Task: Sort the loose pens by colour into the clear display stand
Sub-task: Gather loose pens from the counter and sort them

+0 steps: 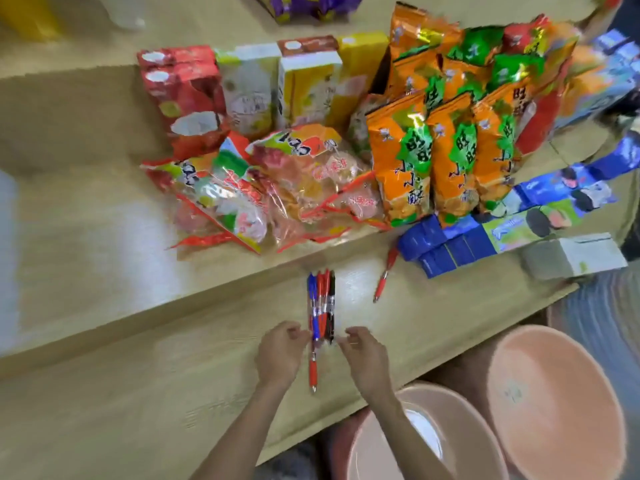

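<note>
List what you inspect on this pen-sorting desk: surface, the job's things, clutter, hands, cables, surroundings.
Surface: light wooden tabletop.
Job's things: pen bundle of blue, red and black pens lying side by side; near red pen lies closer to the person; far red pen lies apart to the right; clear stand not plainly made out.
Clutter: snack bags, cartons and blue boxes behind the pens.
Hands: left hand and right hand flank the bundle's near end, fingers curled; grip too blurred to tell.
Cables: nothing seen.
Surroundings: pink basins below the table's right edge.
</note>
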